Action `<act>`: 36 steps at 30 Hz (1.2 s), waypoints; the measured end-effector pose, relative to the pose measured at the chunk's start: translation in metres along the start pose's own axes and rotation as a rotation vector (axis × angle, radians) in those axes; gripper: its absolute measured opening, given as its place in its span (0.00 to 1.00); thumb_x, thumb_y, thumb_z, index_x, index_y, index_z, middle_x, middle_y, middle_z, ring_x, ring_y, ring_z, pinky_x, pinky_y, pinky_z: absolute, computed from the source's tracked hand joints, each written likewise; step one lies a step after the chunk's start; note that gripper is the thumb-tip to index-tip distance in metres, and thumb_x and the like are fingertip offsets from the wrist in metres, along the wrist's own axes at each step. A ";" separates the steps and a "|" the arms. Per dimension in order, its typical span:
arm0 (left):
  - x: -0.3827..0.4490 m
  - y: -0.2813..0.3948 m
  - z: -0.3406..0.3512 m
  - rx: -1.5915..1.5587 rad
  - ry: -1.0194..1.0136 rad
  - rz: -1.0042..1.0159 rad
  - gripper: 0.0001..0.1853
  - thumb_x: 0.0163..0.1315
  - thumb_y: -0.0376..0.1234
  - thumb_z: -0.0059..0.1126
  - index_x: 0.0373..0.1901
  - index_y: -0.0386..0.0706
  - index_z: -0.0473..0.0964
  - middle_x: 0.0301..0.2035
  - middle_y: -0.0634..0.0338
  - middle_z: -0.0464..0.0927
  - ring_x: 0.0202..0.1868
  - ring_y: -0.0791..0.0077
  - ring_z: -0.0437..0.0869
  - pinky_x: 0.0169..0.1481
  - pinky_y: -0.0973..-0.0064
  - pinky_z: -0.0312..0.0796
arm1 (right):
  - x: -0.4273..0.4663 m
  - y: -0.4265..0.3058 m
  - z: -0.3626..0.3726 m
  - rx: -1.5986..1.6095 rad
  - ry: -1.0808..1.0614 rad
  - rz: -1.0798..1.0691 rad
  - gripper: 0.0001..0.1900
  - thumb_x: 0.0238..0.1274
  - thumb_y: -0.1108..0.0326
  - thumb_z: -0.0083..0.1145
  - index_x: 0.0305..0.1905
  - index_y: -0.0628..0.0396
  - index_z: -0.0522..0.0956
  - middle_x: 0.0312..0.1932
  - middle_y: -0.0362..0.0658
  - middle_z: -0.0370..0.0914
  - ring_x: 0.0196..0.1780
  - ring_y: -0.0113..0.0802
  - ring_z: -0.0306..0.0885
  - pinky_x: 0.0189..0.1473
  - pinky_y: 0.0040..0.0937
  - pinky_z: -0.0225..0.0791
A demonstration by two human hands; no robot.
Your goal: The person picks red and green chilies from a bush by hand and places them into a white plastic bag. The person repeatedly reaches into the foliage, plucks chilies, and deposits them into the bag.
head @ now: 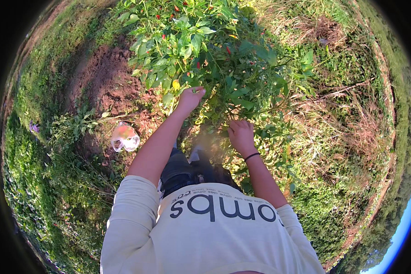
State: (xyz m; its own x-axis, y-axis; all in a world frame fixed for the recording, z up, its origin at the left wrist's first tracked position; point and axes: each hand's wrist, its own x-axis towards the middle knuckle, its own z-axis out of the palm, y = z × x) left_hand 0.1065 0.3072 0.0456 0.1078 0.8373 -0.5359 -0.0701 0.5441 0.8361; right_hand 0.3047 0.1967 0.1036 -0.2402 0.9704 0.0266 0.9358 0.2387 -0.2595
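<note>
A chili pepper plant (pixel 191 41) with broad green leaves fills the ground before me. Among its leaves hang small red chili peppers, one red chili (pixel 228 50) right of centre and another red chili (pixel 198 65) lower down. My left hand (pixel 190 98) is at the plant's near side, fingers bent, with a bit of green by the fingertips; whether it grips that is unclear. Just above that hand shows a yellow leaf (pixel 175 84). My right hand (pixel 241 134) is lower and to the right, back upward, fingers curled at thin stems; what lies beneath the fingers is hidden.
A clear plastic bag (pixel 125 137) with something reddish inside lies on the ground to the left. Bare reddish soil (pixel 102 73) stretches beyond it. Dry grass (pixel 332 133) and low weeds cover the right side. A purple flower (pixel 34 126) stands at far left.
</note>
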 end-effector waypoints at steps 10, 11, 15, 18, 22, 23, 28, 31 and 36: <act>0.058 -0.026 0.080 0.069 -0.294 -0.361 0.13 0.55 0.41 0.59 0.30 0.42 0.68 0.12 0.64 0.65 0.11 0.82 0.62 0.11 0.84 0.51 | -0.004 -0.007 -0.009 0.081 -0.009 -0.003 0.05 0.48 0.67 0.55 0.28 0.55 0.79 0.34 0.38 0.77 0.43 0.34 0.71 0.53 0.43 0.57; 0.053 -0.025 0.075 0.013 -0.324 -0.348 0.13 0.55 0.40 0.59 0.30 0.43 0.67 0.13 0.65 0.65 0.11 0.83 0.62 0.11 0.85 0.50 | -0.004 -0.006 -0.009 0.070 -0.024 0.021 0.05 0.48 0.68 0.55 0.28 0.55 0.79 0.34 0.38 0.77 0.43 0.34 0.71 0.53 0.43 0.57; 0.024 -0.008 0.032 -0.283 -0.560 -0.377 0.10 0.58 0.39 0.55 0.32 0.42 0.69 0.19 0.65 0.70 0.12 0.84 0.63 0.11 0.87 0.49 | 0.005 -0.002 -0.011 0.126 -0.016 0.107 0.07 0.48 0.68 0.55 0.34 0.55 0.78 0.38 0.40 0.77 0.44 0.37 0.71 0.54 0.42 0.57; -0.018 0.001 -0.006 -0.515 -0.674 -0.397 0.10 0.61 0.37 0.50 0.35 0.39 0.71 0.18 0.65 0.69 0.12 0.84 0.63 0.11 0.87 0.50 | 0.018 -0.008 -0.020 0.146 0.054 0.161 0.13 0.50 0.70 0.55 0.43 0.54 0.76 0.39 0.44 0.76 0.45 0.42 0.71 0.53 0.39 0.58; -0.064 0.006 -0.026 -0.812 -0.683 -0.452 0.12 0.63 0.35 0.46 0.39 0.35 0.72 0.14 0.65 0.67 0.09 0.84 0.59 0.11 0.86 0.50 | 0.047 -0.036 -0.039 0.456 0.064 0.132 0.14 0.52 0.75 0.52 0.45 0.55 0.76 0.43 0.46 0.75 0.49 0.42 0.71 0.48 0.35 0.65; -0.071 0.008 -0.028 -0.901 -0.690 -0.480 0.12 0.63 0.35 0.46 0.39 0.35 0.72 0.14 0.64 0.68 0.08 0.84 0.59 0.11 0.86 0.50 | 0.052 -0.045 -0.045 0.500 0.061 0.033 0.14 0.51 0.76 0.52 0.46 0.54 0.76 0.44 0.46 0.74 0.49 0.42 0.71 0.49 0.35 0.65; -0.103 0.013 -0.035 -0.788 -0.600 -0.340 0.11 0.59 0.31 0.47 0.42 0.38 0.71 0.31 0.57 0.78 0.36 0.72 0.81 0.35 0.75 0.76 | 0.074 -0.081 -0.071 0.570 -0.056 -0.366 0.16 0.50 0.77 0.53 0.45 0.50 0.77 0.48 0.42 0.72 0.52 0.42 0.69 0.55 0.39 0.61; -0.116 0.011 -0.042 -0.835 -0.467 -0.381 0.11 0.60 0.30 0.45 0.43 0.39 0.70 0.25 0.60 0.76 0.25 0.76 0.78 0.24 0.79 0.71 | 0.082 -0.089 -0.075 0.545 -0.158 -0.458 0.13 0.49 0.73 0.55 0.43 0.49 0.77 0.46 0.41 0.73 0.53 0.41 0.68 0.57 0.40 0.58; -0.130 0.024 -0.064 -0.753 -0.509 -0.265 0.11 0.60 0.30 0.44 0.40 0.34 0.72 0.14 0.64 0.67 0.10 0.82 0.62 0.12 0.86 0.51 | 0.087 -0.090 -0.072 0.357 -0.166 -0.508 0.09 0.49 0.72 0.57 0.38 0.54 0.76 0.33 0.41 0.73 0.42 0.39 0.70 0.52 0.36 0.57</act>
State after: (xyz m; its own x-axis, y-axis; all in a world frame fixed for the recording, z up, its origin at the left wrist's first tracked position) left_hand 0.0276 0.2151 0.1274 0.6191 0.6546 -0.4338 -0.5839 0.7531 0.3031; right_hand 0.2181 0.2622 0.1985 -0.6948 0.7137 0.0888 0.5577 0.6125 -0.5602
